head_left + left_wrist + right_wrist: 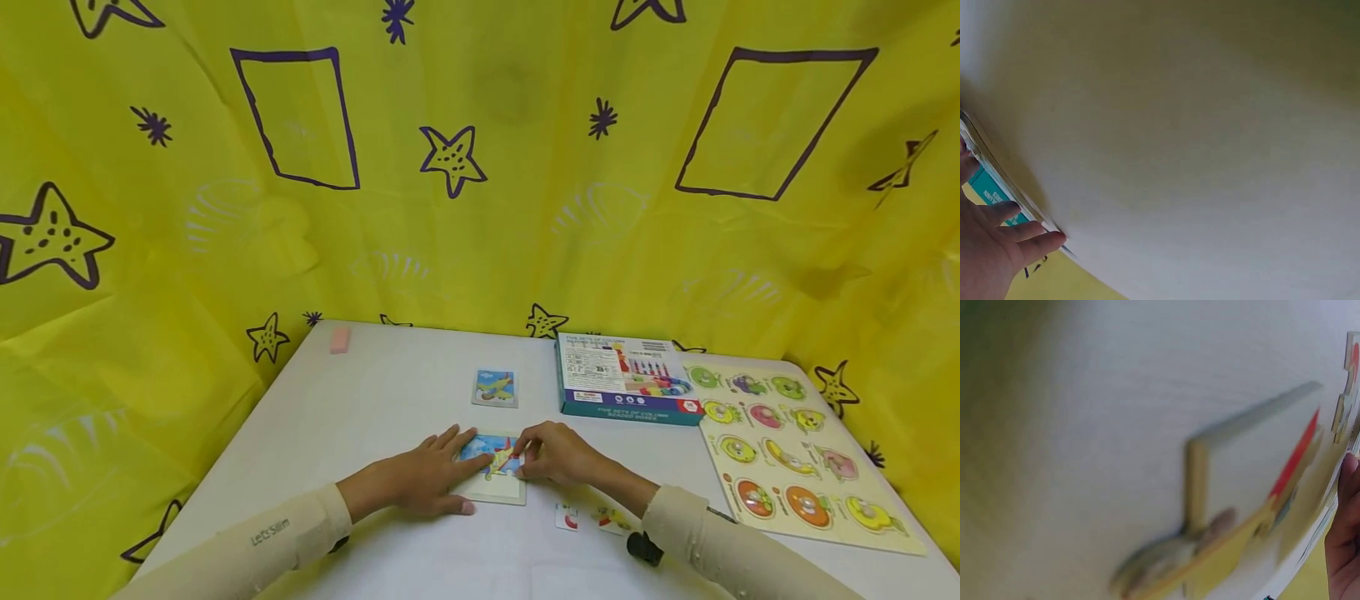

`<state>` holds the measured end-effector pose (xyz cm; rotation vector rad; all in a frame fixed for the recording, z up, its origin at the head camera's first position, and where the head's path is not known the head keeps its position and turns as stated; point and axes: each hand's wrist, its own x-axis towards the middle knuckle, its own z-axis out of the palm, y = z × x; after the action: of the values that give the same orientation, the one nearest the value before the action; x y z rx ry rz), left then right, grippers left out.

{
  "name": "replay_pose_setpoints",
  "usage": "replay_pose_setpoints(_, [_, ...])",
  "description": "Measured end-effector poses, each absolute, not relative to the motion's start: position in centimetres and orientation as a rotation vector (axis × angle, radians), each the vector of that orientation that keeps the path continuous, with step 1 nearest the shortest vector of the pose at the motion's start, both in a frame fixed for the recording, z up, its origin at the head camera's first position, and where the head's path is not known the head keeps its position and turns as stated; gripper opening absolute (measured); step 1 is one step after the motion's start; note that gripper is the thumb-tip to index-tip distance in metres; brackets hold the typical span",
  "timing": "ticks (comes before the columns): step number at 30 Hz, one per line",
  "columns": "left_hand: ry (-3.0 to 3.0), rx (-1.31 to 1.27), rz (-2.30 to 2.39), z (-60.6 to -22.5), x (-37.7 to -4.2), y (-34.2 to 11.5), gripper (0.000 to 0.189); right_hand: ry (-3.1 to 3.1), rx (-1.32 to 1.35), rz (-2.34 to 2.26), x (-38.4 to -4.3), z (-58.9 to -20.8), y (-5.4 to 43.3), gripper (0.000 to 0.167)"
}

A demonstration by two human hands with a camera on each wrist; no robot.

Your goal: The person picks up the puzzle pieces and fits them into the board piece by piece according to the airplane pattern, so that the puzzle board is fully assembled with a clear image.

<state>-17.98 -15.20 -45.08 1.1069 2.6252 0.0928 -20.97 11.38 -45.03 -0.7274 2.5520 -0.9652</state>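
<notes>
Yellow cloth (517,233) with dark stars and squares hung behind a white counter (397,383). Near the middle of the counter, in front of the person, lay a small tray (498,501) with a blue and yellow plane puzzle (480,446) in it. A white strip showed at the 6 o'clock side of the tray.

The left hand (433,475) came in from 9 o'clock. It was wide open, with the fingers spread flat, and it touched the tray and the puzzle but had hold of nothing. The right hand (557,454) came in from 3 o'clock. Its fingers were bent in, almost closed, and finger and thumb pinched a piece (512,463) with red on it, at the tray's 3 o'clock side.

From the tray, a small card (495,389) with a yellow plane lay at 12 o'clock, a bit apart. Two loose bits (567,517) were at 4 o'clock, near the right arm. A big box (626,383) lay at 2 o'clock. Next to it, at 3 o'clock, was a fruit board (806,454) with rows of bright fruit. Far off at 10 o'clock sat a pink block (340,340).

Both sleeves (262,537) were cream.
</notes>
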Motion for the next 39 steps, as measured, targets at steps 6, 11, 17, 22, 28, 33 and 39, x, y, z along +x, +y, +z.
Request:
replay_pose_setpoints(6, [2.630, 1.132, 0.057, -45.52, -18.03, -14.79, 0.071, 2.543, -0.721, -0.974, -20.97, -45.14, 11.43, 0.017])
replay_pose_setpoints(11, [2.629, 1.138, 0.059, -45.61, -18.08, -14.66, 0.070, 2.538, -0.716, -0.978, -20.96, -45.15, 11.44, 0.016])
replay_pose_setpoints(17, [2.631, 1.131, 0.033, -45.55, -18.08, -14.55, 0.068, 2.509, -0.724, -0.987, -20.96, -44.88, 11.46, 0.013])
replay_pose_setpoints(22, [2.630, 1.120, 0.042, -45.58, -18.01, -14.51, 0.066, 2.494, -0.731, -0.987, -20.94, -44.67, 11.47, 0.010])
replay_pose_setpoints(28, [2.629, 1.124, 0.048, -45.44, -17.91, -14.56, 0.066, 2.505, -0.715, -0.977, -20.92, -44.68, 11.29, 0.008])
replay_pose_setpoints(33, [2.618, 1.108, 0.062, -45.11, -17.91, -14.56, 0.066, 2.490, -0.719, -0.979, -20.93, -44.63, 11.33, 0.011])
replay_pose_setpoints(39, [2.612, 1.081, 0.098, -45.20, -17.97, -14.59, 0.067, 2.446, -0.747, -0.987, -20.75, -44.42, 11.92, 0.026])
